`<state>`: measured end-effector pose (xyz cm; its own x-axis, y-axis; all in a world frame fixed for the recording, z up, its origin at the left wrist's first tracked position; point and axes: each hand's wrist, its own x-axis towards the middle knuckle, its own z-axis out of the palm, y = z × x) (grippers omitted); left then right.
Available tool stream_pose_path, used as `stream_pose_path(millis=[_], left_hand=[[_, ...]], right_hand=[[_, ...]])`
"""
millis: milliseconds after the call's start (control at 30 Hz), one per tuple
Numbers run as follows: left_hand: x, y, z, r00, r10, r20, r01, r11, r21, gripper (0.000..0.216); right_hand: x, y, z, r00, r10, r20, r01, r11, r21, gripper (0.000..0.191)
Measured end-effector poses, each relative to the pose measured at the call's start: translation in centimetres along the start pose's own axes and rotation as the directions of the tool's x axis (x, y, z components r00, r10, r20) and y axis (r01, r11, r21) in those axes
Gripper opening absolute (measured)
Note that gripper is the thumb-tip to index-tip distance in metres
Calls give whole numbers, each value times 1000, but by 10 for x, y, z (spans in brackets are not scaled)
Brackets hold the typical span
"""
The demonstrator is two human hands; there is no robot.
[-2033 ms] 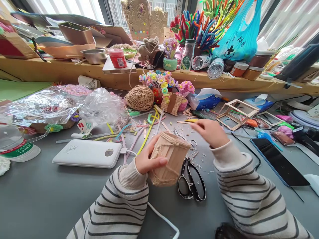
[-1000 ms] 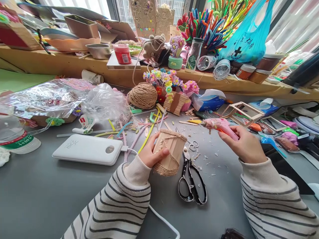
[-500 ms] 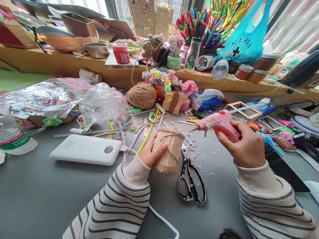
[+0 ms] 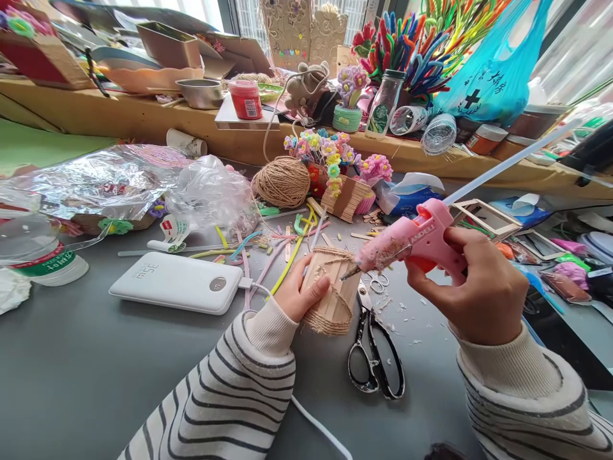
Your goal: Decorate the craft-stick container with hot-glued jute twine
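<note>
My left hand (image 4: 306,294) is closed around a small cup-like holder (image 4: 332,313) of pale wooden sticks, with twine wound about its rim, base and slantwise over its side. My thumb presses on its near wall. A pink hot glue gun (image 4: 407,246) is gripped in my right hand (image 4: 479,284), a long glue stick (image 4: 512,160) poking out of its back. Its metal nozzle points down-left at the holder's upper right side; whether it touches cannot be told. Black-handled scissors (image 4: 376,358) lie on the table just right of the holder.
A white power bank (image 4: 177,281) with a cable lies at left, near a plastic bottle (image 4: 43,255). Behind are a twine ball (image 4: 281,182), craft flowers (image 4: 325,150) and pipe-cleaner scraps. Small white scissors (image 4: 378,281) lie beyond the holder. A cluttered ledge (image 4: 230,144) runs across the back.
My right hand has brought the glue gun left and nearer, so its nozzle is now by the holder. My left hand still holds the holder, and the view has shifted slightly.
</note>
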<state>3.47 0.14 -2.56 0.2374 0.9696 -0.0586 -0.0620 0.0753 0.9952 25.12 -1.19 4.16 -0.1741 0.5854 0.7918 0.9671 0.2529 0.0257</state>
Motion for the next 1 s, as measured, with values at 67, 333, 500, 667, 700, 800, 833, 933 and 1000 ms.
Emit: stream_pose_path(millis=[67,333,500,667,700,800,833,933,1000], left_hand=[[0,0,0,1000,-10,6,10,1000,-20,88],[-2,2,3,1000,-26,13,27,994,-104,79],[-2,3,3,999,-31,23,33,995,-95,79],[0,2,2,999,-18,44,22,996,-90,78],[0,1,2,999,-13,36,16,997,-82,78],[1,0,2,1000,-3,27,5,998,-60,78],[1,0,2,1000,-4,28,5,998,-57,79],[0,0,3,1000,-12,25,14,997,-77,77],[-1,1,3,1000,-12,21,14,995,-101,76]], right_hand=[[-1,2,1,1000,-10,3,10,1000,-29,39],[0,4,9,981,-160,-108,161,987,-3,38],[-1,4,9,980,-169,-106,168,986,-12,37],[-1,4,10,979,-175,-103,174,985,-17,39],[-1,4,10,979,-176,-100,175,984,-19,39],[-2,4,10,976,-185,-111,184,983,-25,41],[-2,4,10,975,-190,-118,188,982,-26,41],[-3,4,10,970,-199,-142,196,980,-34,40],[-3,4,10,967,-201,-156,198,980,-35,41]])
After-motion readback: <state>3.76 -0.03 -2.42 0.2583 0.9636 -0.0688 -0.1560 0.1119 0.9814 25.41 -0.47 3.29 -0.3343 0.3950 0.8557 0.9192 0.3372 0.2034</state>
